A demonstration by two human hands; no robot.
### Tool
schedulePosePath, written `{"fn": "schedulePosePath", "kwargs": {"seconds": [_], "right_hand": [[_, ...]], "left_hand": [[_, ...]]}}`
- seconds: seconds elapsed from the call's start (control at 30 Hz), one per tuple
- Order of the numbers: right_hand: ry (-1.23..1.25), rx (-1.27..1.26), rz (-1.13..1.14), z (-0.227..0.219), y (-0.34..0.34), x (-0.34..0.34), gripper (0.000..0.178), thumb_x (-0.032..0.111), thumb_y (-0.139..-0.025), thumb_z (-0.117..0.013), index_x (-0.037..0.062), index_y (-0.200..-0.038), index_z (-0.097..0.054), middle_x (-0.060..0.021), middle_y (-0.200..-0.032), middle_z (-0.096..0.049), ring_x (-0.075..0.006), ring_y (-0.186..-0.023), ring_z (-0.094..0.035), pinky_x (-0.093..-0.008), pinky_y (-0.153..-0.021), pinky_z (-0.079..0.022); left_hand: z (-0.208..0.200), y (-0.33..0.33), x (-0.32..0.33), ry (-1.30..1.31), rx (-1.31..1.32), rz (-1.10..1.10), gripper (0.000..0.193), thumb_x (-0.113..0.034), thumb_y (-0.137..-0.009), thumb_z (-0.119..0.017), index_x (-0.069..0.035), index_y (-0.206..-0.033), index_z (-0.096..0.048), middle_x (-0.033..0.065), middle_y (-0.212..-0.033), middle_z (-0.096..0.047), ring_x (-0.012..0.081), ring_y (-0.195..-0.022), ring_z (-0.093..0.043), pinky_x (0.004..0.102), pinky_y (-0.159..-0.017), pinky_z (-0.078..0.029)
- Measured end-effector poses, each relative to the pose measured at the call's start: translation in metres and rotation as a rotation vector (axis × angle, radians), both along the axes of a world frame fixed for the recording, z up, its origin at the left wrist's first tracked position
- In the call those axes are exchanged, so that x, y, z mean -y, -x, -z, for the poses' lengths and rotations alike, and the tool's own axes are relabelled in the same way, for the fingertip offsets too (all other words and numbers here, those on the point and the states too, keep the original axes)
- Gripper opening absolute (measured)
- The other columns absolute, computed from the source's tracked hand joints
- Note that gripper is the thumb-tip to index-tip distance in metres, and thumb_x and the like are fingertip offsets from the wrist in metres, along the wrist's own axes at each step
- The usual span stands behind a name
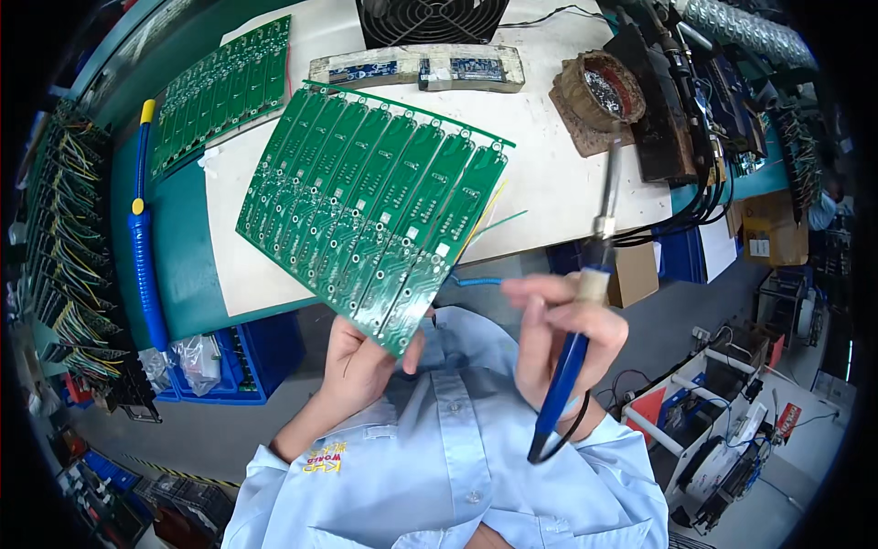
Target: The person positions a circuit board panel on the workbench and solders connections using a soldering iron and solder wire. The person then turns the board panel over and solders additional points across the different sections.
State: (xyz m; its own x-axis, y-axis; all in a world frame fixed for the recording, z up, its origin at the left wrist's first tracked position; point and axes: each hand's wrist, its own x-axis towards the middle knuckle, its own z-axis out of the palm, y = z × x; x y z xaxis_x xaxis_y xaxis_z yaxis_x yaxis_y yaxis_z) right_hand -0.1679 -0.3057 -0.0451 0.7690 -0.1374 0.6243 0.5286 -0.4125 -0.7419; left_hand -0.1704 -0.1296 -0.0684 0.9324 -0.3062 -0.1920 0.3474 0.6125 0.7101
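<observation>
A green circuit board panel (370, 201), divided into several long strips, is tilted up over the front of the table. My left hand (357, 361) grips its lower corner, the fingers partly hidden behind it. My right hand (567, 329) is closed around a blue-handled soldering iron (565, 380), whose metal tip points up and away toward the round solder container. The iron is apart from the board. A light-blue cord (477, 281) shows between the board and my right hand.
Another green panel (229, 96) lies at the back left, near a blue desoldering pump (146, 265). A black fan (430, 23) stands behind a board-holding block (471, 71). The crusted round solder container (599, 91) sits at the right. Blue bins (265, 357) are below the table's left edge.
</observation>
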Motion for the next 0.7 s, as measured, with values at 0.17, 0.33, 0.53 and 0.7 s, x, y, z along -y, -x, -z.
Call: {"fn": "schedulePosePath", "kwargs": {"seconds": [0.17, 0.33, 0.53, 0.7], "right_hand": [[0.465, 0.153, -0.012, -0.043, -0.045, -0.007, 0.028, -0.009, -0.065, -0.061, 0.0091, -0.085, -0.052, -0.0087, -0.097, -0.066, -0.0152, -0.075, -0.059, -0.0265, -0.071, -0.044], [0.163, 0.081, -0.410, -0.041, -0.066, -0.027, 0.031, -0.009, -0.065, -0.062, 0.0077, -0.090, -0.053, -0.0051, -0.096, -0.066, -0.0157, -0.074, -0.059, -0.0259, -0.071, -0.045], [0.144, 0.152, -0.497, -0.060, -0.069, -0.053, 0.032, -0.007, -0.065, -0.064, 0.0069, -0.092, -0.054, -0.0037, -0.090, -0.065, -0.0155, -0.074, -0.058, -0.0253, -0.071, -0.045], [0.201, 0.175, -0.395, -0.067, -0.068, -0.062, 0.030, -0.007, -0.068, -0.066, 0.0058, -0.092, -0.054, -0.0035, -0.087, -0.064, -0.0131, -0.074, -0.058, -0.0241, -0.070, -0.045]], "left_hand": [[0.000, 0.009, -0.032, 0.006, 0.233, -0.165, 0.022, -0.006, -0.088, -0.043, -0.004, -0.109, -0.051, 0.0131, -0.088, -0.058, 0.0106, -0.045, -0.040, 0.0222, -0.045, -0.028], [-0.020, 0.011, -0.055, 0.171, 0.306, -0.207, 0.020, -0.003, -0.088, -0.044, -0.001, -0.107, -0.051, 0.0143, -0.085, -0.058, 0.0129, -0.047, -0.042, 0.0245, -0.048, -0.032], [-0.052, 0.007, -0.063, 0.083, 0.226, -0.441, 0.018, -0.005, -0.088, -0.045, 0.001, -0.104, -0.051, 0.0107, -0.073, -0.058, 0.0106, -0.047, -0.042, 0.0211, -0.048, -0.032], [-0.063, -0.005, -0.065, 0.044, 0.132, -0.448, 0.017, -0.006, -0.090, -0.046, 0.003, -0.102, -0.052, 0.0066, -0.064, -0.057, 0.0076, -0.048, -0.043, 0.0170, -0.048, -0.034]]}}
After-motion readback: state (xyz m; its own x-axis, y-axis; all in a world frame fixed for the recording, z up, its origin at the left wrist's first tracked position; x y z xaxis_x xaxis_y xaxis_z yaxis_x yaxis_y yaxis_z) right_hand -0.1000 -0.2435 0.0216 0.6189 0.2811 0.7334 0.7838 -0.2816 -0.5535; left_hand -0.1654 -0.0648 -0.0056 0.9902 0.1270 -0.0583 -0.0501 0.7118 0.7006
